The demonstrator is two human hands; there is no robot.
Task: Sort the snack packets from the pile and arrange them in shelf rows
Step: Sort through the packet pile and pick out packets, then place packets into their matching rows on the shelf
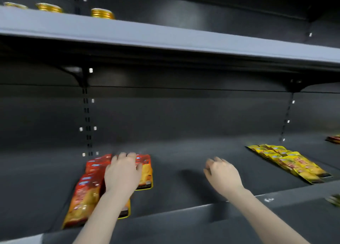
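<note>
The left hand (122, 172) lies on the red snack packets (88, 190) at the left of the lower shelf (174, 170), fingers spread fairly flat over the far end of the row; whether any fingertip hooks a packet edge cannot be told through the blur. The right hand (223, 173) hovers over bare shelf in the middle, loosely curled and holding nothing. The red packets run in overlapping lines from near to far, and a row of yellow packets (288, 162) sits well apart at the right. Gold lids (102, 13) stand on the upper shelf (165, 39).

The step appears to be squaring up the red row. To do it well, press lightly and slide the packets together so the overlaps stay even, then let the right hand steady the right edge, where one packet (146, 175) juts out of line.
</note>
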